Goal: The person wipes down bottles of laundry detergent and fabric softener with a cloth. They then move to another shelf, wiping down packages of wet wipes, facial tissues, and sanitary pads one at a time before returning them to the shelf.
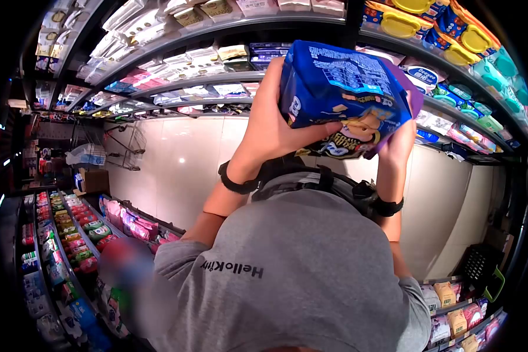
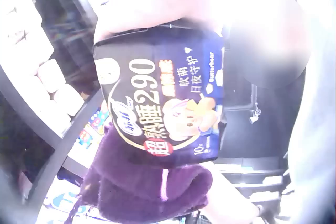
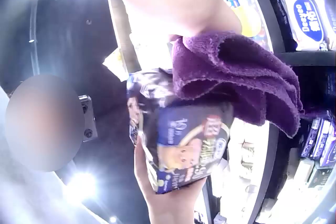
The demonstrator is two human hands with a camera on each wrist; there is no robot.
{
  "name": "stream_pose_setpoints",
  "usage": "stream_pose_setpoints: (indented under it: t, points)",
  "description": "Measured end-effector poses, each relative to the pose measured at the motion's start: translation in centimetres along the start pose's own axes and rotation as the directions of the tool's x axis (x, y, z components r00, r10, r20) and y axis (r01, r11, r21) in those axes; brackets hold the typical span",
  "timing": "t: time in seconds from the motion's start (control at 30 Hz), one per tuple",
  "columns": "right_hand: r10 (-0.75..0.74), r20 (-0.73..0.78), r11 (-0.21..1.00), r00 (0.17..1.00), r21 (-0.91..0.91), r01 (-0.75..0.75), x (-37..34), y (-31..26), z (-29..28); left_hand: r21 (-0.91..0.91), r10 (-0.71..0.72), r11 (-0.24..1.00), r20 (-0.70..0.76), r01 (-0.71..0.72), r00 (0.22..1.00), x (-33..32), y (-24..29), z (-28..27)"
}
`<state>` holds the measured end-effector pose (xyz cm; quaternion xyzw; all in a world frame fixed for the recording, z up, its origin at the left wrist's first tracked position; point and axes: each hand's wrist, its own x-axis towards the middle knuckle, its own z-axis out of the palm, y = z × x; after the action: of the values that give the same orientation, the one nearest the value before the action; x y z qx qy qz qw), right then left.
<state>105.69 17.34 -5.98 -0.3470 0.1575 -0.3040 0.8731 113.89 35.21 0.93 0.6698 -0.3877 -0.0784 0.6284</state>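
A shiny blue pack of sanitary pads, with a cartoon figure and a large 290 on its dark front, is held up in front of the chest. My left hand grips one end of it, thumb stretched across the front. At the other end is my right hand, holding a folded purple cloth against the pack. In the head view most of the cloth and the right fingers are hidden behind the pack.
Shelves of packaged goods curve along the far side, with yellow-lidded wipes at upper right. More stocked shelves stand at lower left. A wire cart is on the tiled floor; a black basket sits at lower right.
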Motion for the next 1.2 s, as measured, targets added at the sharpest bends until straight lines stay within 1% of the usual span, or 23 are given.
stream_pose_setpoints:
  t: [0.03, 0.1, 0.17, 0.2, 0.23, 0.3, 0.33, 0.37, 0.43, 0.47, 0.5, 0.57, 0.63, 0.73, 0.8, 0.83, 0.9, 0.97, 1.03, 1.07, 1.1, 1.17, 1.2]
  points:
    - [-0.002, -0.007, 0.997, 1.000, 0.079, 0.002, 0.3, -0.4, 0.0, 0.112, 0.047, 0.993, -0.013, -0.045, 0.999, 0.1, 0.0, -0.1]
    - [-0.185, -0.084, 0.981, 0.979, 0.047, 0.190, -0.4, -1.5, 0.4, 0.202, 0.095, 0.976, -0.052, -0.083, 0.994, 0.1, -0.1, -0.1]
    - [-0.386, -0.124, 0.923, 0.914, -0.044, 0.383, -1.6, -2.3, 1.1, 0.229, 0.086, 0.971, -0.061, -0.070, 0.994, 0.1, -0.2, -0.1]
    - [-0.458, -0.044, 0.883, 0.888, -0.140, 0.448, -2.7, -2.5, 1.7, 0.259, 0.100, 0.963, -0.075, -0.077, 0.992, 0.1, 0.0, 0.2]
    - [-0.522, 0.154, 0.796, 0.839, -0.264, 0.544, -3.9, -2.8, 2.5, 0.254, 0.100, 0.964, -0.067, -0.080, 0.993, 0.0, 0.3, 0.5]
    - [-0.469, 0.553, 0.640, 0.689, -0.325, 0.697, -4.5, -2.6, 2.7, 0.314, 0.072, 0.948, -0.027, -0.060, 0.997, -0.3, 1.1, 1.1]
    - [-0.393, 0.718, 0.335, 0.574, -0.470, 0.817, -5.0, -3.6, 4.0, 0.389, 0.042, 0.921, -0.013, -0.033, 0.999, -0.4, 1.9, 1.5]
    - [-0.239, 0.841, -0.016, 0.485, -0.503, 0.864, -5.5, -4.6, 5.3, 0.382, 0.037, 0.923, 0.001, -0.034, 0.999, -0.6, 1.7, 1.7]
    - [-0.288, 0.748, 0.148, 0.598, -0.583, 0.799, -5.6, -3.9, 5.1, 0.337, 0.030, 0.941, 0.011, -0.032, 0.999, -0.8, 1.2, 1.8]
    - [-0.317, 0.687, 0.367, 0.654, -0.546, 0.753, -5.3, -3.8, 5.0, 0.376, 0.022, 0.926, 0.028, -0.030, 0.999, -1.0, 1.4, 1.7]
    - [-0.324, 0.683, 0.364, 0.655, -0.550, 0.752, -4.9, -3.7, 4.6, 0.374, 0.024, 0.927, 0.036, -0.036, 0.999, -0.9, 1.4, 1.8]
    - [-0.144, 0.484, 0.598, 0.863, -0.653, 0.466, -4.0, -3.8, 3.3, 0.466, 0.148, 0.871, 0.054, -0.156, 0.988, -1.0, 1.3, 1.9]
    - [0.096, 0.273, 0.742, 0.957, -0.660, 0.114, -3.6, -3.9, 2.5, 0.451, 0.167, 0.875, 0.056, -0.174, 0.984, -1.1, 1.2, 1.7]
    - [-0.003, 0.324, 0.776, 0.946, -0.596, 0.207, -3.8, -3.9, 2.5, 0.411, 0.255, 0.876, 0.052, -0.253, 0.966, -0.9, 0.6, 1.7]
    - [-0.086, 0.397, 0.796, 0.914, -0.524, 0.303, -3.7, -3.6, 2.0, 0.393, 0.253, 0.885, 0.048, -0.251, 0.966, -1.1, 0.6, 1.5]
    - [-0.090, 0.390, 0.798, 0.916, -0.522, 0.301, -3.5, -3.7, 1.9, 0.379, 0.250, 0.891, 0.051, -0.250, 0.967, -1.2, 0.6, 1.5]
    - [-0.133, 0.545, 0.734, 0.828, -0.507, 0.452, -3.2, -4.0, 1.8, 0.370, 0.234, 0.898, 0.055, -0.237, 0.971, -1.3, 0.1, 1.4]
    - [-0.166, 0.543, 0.759, 0.823, -0.462, 0.458, -3.5, -4.0, 2.1, 0.395, 0.219, 0.886, 0.106, -0.243, 0.970, -1.4, 0.1, 1.4]
    - [-0.180, 0.699, 0.546, 0.692, -0.514, 0.662, -3.6, -4.6, 2.4, 0.431, 0.140, 0.883, 0.137, -0.186, 0.981, -1.4, 0.3, 1.4]
    - [-0.172, 0.735, 0.578, 0.656, -0.464, 0.671, -3.8, -4.6, 2.6, 0.470, 0.166, 0.853, 0.168, -0.227, 0.972, -1.3, 0.1, 1.5]
    - [-0.169, 0.740, 0.606, 0.651, -0.442, 0.661, -4.3, -4.8, 3.2, 0.508, 0.190, 0.819, 0.200, -0.267, 0.961, -1.2, -0.2, 1.6]
    - [-0.160, 0.749, 0.606, 0.642, -0.439, 0.664, -4.6, -4.8, 3.7, 0.460, 0.108, 0.868, 0.189, -0.185, 0.976, -1.4, 0.2, 1.7]
    - [-0.174, 0.766, 0.589, 0.619, -0.424, 0.689, -4.4, -4.6, 3.4, 0.447, 0.108, 0.876, 0.184, -0.181, 0.977, -1.4, 0.4, 1.8]
